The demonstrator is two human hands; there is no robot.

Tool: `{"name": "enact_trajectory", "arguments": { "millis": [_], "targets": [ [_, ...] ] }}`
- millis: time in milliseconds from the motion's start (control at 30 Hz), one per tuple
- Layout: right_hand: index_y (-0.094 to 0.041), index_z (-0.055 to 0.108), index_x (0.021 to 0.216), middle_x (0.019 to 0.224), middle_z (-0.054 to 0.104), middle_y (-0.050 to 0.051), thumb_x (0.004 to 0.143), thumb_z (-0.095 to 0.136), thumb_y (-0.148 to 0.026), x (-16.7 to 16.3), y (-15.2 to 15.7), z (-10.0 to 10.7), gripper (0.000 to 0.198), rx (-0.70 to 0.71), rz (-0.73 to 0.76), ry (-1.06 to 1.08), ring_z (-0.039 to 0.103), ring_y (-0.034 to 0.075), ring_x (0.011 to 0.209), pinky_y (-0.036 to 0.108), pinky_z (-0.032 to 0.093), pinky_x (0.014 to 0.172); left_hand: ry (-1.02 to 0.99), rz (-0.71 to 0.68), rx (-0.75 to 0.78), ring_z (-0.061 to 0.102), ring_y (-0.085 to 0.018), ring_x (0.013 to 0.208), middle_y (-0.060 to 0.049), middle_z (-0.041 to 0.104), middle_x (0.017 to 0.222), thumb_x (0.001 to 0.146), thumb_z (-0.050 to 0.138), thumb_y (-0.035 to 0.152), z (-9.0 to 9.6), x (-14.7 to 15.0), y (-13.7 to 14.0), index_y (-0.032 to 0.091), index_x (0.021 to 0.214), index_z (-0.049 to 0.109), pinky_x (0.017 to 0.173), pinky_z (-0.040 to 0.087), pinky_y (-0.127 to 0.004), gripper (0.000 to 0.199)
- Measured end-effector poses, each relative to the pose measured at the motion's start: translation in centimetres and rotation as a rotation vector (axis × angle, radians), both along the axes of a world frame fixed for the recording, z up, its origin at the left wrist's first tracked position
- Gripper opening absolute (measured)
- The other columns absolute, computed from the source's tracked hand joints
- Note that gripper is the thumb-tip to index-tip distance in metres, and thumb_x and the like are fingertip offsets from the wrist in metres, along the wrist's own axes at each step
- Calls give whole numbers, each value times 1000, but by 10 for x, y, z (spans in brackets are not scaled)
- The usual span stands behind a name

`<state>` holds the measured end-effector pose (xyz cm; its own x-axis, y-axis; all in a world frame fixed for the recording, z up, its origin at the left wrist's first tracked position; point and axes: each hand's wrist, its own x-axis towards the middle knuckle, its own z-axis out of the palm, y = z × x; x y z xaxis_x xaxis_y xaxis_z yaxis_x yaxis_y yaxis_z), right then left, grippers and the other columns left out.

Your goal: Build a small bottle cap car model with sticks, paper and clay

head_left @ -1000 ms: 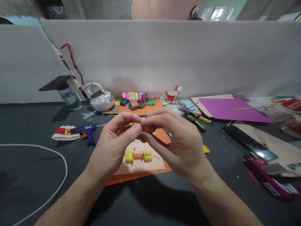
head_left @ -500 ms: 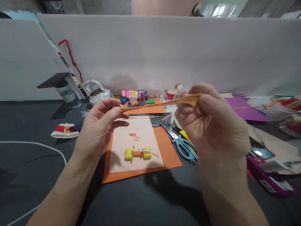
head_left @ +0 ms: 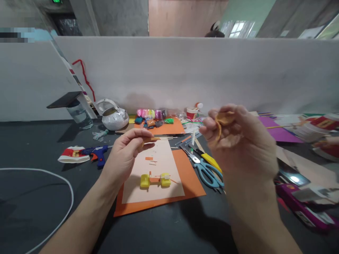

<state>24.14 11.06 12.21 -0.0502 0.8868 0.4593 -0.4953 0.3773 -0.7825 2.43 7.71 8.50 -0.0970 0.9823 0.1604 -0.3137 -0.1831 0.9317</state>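
Note:
A soft orange-brown lump of modelling clay lies in my right hand, held between thumb and fingers, with a thin tail drooping across the fingers. My left hand pinches a small tapered piece of the same clay, its thin tip pointing right. Between and below the hands, a small model with two yellow blocks joined by an orange bar rests on a pale sheet. Short sticks and an orange scrap lie behind it.
Blue-handled scissors and a yellow cutter lie right of the orange sheet. A blue glue gun, a silver teapot-like pot and a glass of water stand left. Packets of coloured clay sit behind. A white cable curves at left.
The clay strand stretched between both hands has parted. The larger part stays in my right hand, its tail hanging down; a short piece stays in my left. The view has tilted up slightly.

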Motion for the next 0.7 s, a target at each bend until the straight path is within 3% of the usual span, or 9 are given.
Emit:
{"name": "enact_trajectory", "arguments": {
  "millis": [100,200,367,433,533,600,700],
  "targets": [
    [-24,67,86,82,62,-1,86,70,-25,-25,0,-15,3,-38,-51,-61,62,11,68,27,58,67,-127,-80,-35,68,-18,109,-4,74,109,83,64,12,-9,23,-8,21,97,75,102,50,-33,20],
    [-23,63,90,78,61,-2,86,67,-24,-57,-5,-32,5,61,-166,-94,59,11,69,24,53,65,-200,-188,-109,54,-18,133,-2,66,133,86,62,10,-21,55,-24,28,120,68,111,42,-31,39],
    [-22,62,93,80,59,-1,93,59,-22,-83,-16,-52,2,164,-263,-225,58,11,73,23,49,64,-496,-177,-200,48,-19,139,-2,66,133,90,51,19,-21,76,-41,25,118,68,114,41,-33,32],
    [-23,61,97,82,58,1,95,56,-23,-85,-22,-56,5,219,-293,-244,59,13,73,25,50,62,-565,-170,-221,49,-22,138,-5,70,123,94,48,33,-17,73,-40,22,107,71,113,43,-36,29],
    [-24,60,104,91,60,4,96,51,-21,-87,-27,-57,12,380,-249,-343,62,16,81,30,54,70,-575,-79,-251,55,-24,132,-7,73,109,98,42,51,-16,70,-40,22,96,71,110,48,-39,41],
    [-23,59,105,97,63,6,97,50,-19,-88,-25,-54,14,403,-252,-373,63,17,88,30,55,75,-537,-47,-237,54,-22,134,-5,72,117,99,43,52,-19,73,-42,24,106,71,112,45,-36,40],
    [-24,56,105,102,64,6,98,49,-17,-89,-24,-51,13,323,-423,-361,63,17,92,30,55,75,-466,-80,-171,43,-21,143,-5,63,139,97,39,63,-19,77,-44,27,129,63,118,39,-35,54]
  ]
}}
